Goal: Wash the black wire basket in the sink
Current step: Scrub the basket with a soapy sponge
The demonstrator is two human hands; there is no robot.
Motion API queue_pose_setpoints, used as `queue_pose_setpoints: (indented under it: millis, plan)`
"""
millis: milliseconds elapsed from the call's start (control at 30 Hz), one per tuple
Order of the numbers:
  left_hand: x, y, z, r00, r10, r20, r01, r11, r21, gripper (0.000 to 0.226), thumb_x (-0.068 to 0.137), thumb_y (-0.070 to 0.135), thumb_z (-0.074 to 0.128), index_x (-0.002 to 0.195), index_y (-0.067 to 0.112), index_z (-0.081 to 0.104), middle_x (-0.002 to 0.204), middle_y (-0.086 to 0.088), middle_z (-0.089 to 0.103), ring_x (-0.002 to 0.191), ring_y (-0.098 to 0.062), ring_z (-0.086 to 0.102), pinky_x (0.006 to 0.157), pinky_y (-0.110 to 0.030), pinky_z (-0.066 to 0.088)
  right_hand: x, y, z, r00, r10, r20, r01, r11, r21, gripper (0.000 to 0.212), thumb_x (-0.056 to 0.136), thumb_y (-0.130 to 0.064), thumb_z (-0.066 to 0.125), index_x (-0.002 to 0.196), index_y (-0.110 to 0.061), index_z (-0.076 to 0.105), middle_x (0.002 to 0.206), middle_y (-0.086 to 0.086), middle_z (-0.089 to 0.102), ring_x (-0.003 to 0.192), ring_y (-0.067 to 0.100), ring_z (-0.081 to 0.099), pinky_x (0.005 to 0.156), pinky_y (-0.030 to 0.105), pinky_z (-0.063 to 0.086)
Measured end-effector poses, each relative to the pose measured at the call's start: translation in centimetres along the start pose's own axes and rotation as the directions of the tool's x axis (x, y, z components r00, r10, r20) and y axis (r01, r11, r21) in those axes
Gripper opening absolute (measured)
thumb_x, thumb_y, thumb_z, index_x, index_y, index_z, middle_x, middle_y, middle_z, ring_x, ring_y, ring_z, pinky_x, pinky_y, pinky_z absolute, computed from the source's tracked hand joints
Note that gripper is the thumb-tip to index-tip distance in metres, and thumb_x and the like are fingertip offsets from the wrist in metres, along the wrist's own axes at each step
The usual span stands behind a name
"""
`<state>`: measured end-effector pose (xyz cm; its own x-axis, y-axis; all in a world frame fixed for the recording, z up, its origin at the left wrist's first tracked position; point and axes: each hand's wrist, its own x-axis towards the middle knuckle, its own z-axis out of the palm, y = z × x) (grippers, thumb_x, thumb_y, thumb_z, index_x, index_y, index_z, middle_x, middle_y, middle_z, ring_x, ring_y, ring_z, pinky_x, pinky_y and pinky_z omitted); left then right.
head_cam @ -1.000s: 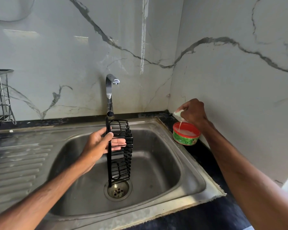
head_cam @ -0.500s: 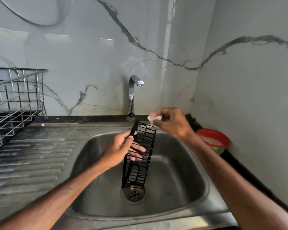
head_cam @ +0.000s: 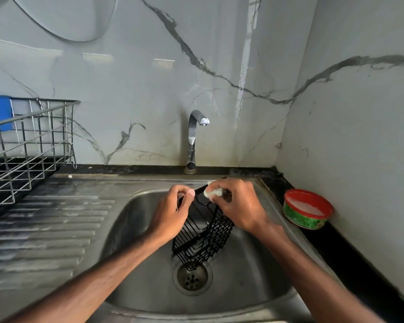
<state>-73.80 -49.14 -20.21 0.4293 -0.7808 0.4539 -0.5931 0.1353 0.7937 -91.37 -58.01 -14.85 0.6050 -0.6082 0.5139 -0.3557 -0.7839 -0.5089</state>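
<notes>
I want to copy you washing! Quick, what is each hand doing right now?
Left hand: grips the black wire basket near its top.
Right hand: pinches a small pale scrubber against the basket's top.

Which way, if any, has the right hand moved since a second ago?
Yes. The right hand, pinching a pad, went left from the red tub to the basket top.

steel dish rack (head_cam: 28,145) far left — red-rimmed green tub (head_cam: 307,209) on the black counter (head_cam: 334,251).
</notes>
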Motion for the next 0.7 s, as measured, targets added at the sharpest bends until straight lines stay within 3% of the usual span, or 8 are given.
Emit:
queue_pose_setpoints:
  millis: [67, 133, 200, 267, 400, 500, 600, 700]
  plan:
    - [-0.4, 0.2, -0.4, 0.996, -0.038, 0.082, 0.039, 0.999, -0.020, 0.043, 0.099, 0.051, 0.062, 0.131, 0.023, 0.052, 0.127, 0.011, 0.062, 0.112, 0.011, 0.057, 0.088, -0.007, 0.041, 0.0, 0.1, 0.3, 1.000, -0.011, -0.017, 0.010, 1.000, -0.018, 0.018, 0.090, -0.016, 0.076, 0.106, -0.024, 0.078, 0.097, -0.008, 0.076, 0.066, 0.004, 0.062, 0.062, 0.010, 0.048]
    - [-0.9, 0.3, -0.6, 0.964, -0.076, 0.254, 0.088, 0.996, -0.036, 0.084, 0.082, 0.068, 0.068, 0.148, 0.029, 0.032, 0.148, 0.010, 0.044, 0.130, -0.002, 0.047, 0.106, -0.020, 0.038, -0.1, 0.2, 0.5, 0.999, -0.024, -0.038, 0.023, 0.999, -0.034, 0.020, 0.090, -0.013, 0.075, 0.108, -0.021, 0.078, 0.106, -0.008, 0.076, 0.070, -0.003, 0.061, 0.069, 0.004, 0.045]
    - [-1.2, 0.1, -0.6, 0.934, -0.048, 0.353, 0.041, 0.999, 0.029, 0.118, 0.066, 0.076, 0.077, 0.154, 0.033, 0.012, 0.159, 0.008, 0.025, 0.140, -0.013, 0.037, 0.117, -0.035, 0.037, -0.2, 0.1, 0.6, 0.998, -0.025, -0.058, 0.023, 0.999, -0.027, 0.020, 0.090, -0.011, 0.074, 0.108, -0.020, 0.078, 0.109, -0.007, 0.076, 0.081, -0.003, 0.063, 0.075, 0.002, 0.044]
    - [-1.2, -0.4, -0.3, 0.941, 0.009, 0.339, -0.055, 0.990, 0.128, 0.132, 0.056, 0.078, 0.083, 0.154, 0.034, 0.006, 0.161, 0.006, 0.021, 0.138, -0.015, 0.039, 0.116, -0.035, 0.041, -0.4, 0.0, 0.7, 0.996, -0.028, -0.082, 0.027, 0.999, -0.019, 0.020, 0.091, -0.009, 0.073, 0.107, -0.019, 0.078, 0.109, -0.006, 0.076, 0.089, -0.002, 0.064, 0.078, 0.001, 0.044]
    - [-1.0, -1.2, 0.1, 0.974, 0.044, 0.223, -0.084, 0.982, 0.171, 0.115, 0.056, 0.069, 0.086, 0.146, 0.029, 0.026, 0.129, 0.014, 0.056, 0.107, -0.003, 0.061, 0.092, -0.022, 0.054, -0.3, -0.6, 0.7, 0.986, -0.041, -0.163, 0.046, 0.999, 0.022, 0.025, 0.092, -0.005, 0.070, 0.112, -0.019, 0.077, 0.116, -0.009, 0.074, 0.103, -0.010, 0.058, 0.086, -0.003, 0.039]
    - [-1.1, -1.4, 0.0, 0.980, 0.068, 0.187, -0.094, 0.987, 0.131, 0.103, 0.057, 0.064, 0.088, 0.137, 0.022, 0.040, 0.109, 0.014, 0.064, 0.099, 0.000, 0.064, 0.087, -0.022, 0.056, 1.0, -0.5, 0.5, 0.979, -0.039, -0.199, 0.036, 0.999, -0.020, 0.032, 0.094, -0.007, 0.068, 0.123, -0.019, 0.072, 0.121, -0.009, 0.071, 0.106, -0.007, 0.058, 0.088, -0.006, 0.034]
    - [-1.2, -1.1, -0.1, 0.980, 0.072, 0.188, -0.094, 0.990, 0.108, 0.097, 0.057, 0.059, 0.089, 0.135, 0.022, 0.043, 0.107, 0.013, 0.065, 0.100, 0.002, 0.063, 0.088, -0.019, 0.054, 2.1, -0.5, 1.4, 0.990, -0.013, -0.140, 0.002, 0.997, -0.076, 0.029, 0.091, 0.000, 0.067, 0.113, -0.017, 0.077, 0.115, -0.005, 0.075, 0.106, 0.006, 0.067, 0.085, -0.008, 0.033]
    - [-1.1, -1.0, -0.3, 0.982, 0.059, 0.177, -0.080, 0.990, 0.114, 0.092, 0.056, 0.056, 0.089, 0.131, 0.025, 0.045, 0.106, 0.014, 0.066, 0.099, 0.003, 0.064, 0.086, -0.021, 0.056, 1.6, -1.9, 2.9, 0.987, -0.159, -0.030, 0.157, 0.985, -0.067, 0.035, 0.087, 0.008, 0.061, 0.096, -0.021, 0.077, 0.098, -0.006, 0.076, 0.091, 0.010, 0.070, 0.083, 0.015, 0.052]
